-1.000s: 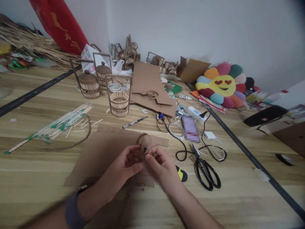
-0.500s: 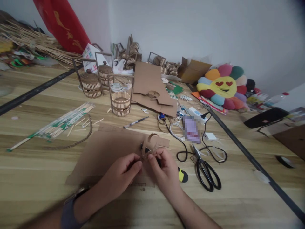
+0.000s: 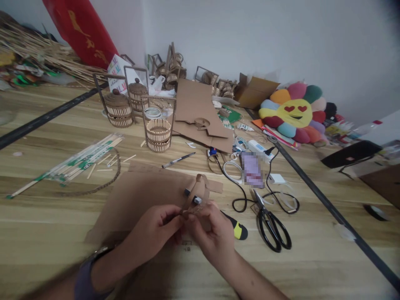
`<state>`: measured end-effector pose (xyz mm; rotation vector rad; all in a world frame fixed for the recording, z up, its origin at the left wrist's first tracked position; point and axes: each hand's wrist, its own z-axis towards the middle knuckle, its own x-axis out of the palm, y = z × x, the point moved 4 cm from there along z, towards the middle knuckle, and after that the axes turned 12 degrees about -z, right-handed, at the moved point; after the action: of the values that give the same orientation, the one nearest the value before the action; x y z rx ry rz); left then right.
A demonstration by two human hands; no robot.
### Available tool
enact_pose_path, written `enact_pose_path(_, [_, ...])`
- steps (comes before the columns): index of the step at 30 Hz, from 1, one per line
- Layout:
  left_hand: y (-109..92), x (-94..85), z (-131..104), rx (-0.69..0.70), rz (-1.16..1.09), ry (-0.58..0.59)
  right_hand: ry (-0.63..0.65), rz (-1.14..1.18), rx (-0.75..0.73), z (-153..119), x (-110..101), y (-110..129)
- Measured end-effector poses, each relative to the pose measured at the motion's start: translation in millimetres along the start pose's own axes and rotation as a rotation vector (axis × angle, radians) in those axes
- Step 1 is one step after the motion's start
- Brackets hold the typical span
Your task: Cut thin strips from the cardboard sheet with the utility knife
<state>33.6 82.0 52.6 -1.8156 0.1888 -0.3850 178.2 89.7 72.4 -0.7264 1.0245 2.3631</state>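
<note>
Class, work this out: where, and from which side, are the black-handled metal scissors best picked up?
Probably by the large black handle loops of the metal scissors, from the person's near side with the right hand once free: the loops face the person, while the blades point away.

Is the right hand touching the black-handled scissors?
Apart. The head view shows wooden tabletop and a yellow-and-black handle between the right hand and the black-handled scissors.
</note>
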Motion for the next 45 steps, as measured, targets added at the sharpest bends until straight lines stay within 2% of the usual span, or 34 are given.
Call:
enact_pose_path(3, [1,0.6,0,0.009,-0.007,0.002,0.001,0.037,0.043,1,-1,-1])
enact_pose_path(9, [2,2.7,-3,0.029,-0.013,0.005,-0.048,-0.024,-0.033,2,-5,3])
enact_pose_path(13, [2,1.9,-3,0.033,-0.011,-0.002,-0.051,0.032,-0.025,-1,-4,2])
enact_pose_path(17, [2,1.9,-1,0.029,0.016,0.009,-0.042,0.139,0.159,-4,-2,-6])
enact_pose_path(22, [1,2.5,-2,0.056,0.078,0.039,0.013,0.407,0.436,-4,6,-16])
enact_pose_path(27, [-1,2.6,-4,0.073,0.127,0.102,0.001,0.636,0.559,-5,15,-23])
enact_pose_path(30, [2,0.1,-3,0.068,0.115,0.1,0.02,0.529,0.506,-7,12,-20])
enact_pose_path(35, [12,-0.2,1,0.013,-0.044,0.132,0.049,0.113,0.067,-1,-3,2])
enact_pose_path(38, [13,0.6,1,-0.021,-0.117,0.114,0.017,-0.014,-0.068,2,-5,7])
enact_pose_path(42, [11,1.9,-2,-0.011,-0.083,0.088,0.022,-0.043,-0.062,5,-3,5])
enact_pose_path(45, [9,3.0,-4,0.011,-0.043,0.096,0.045,0.021,0.089,5,-4,1])
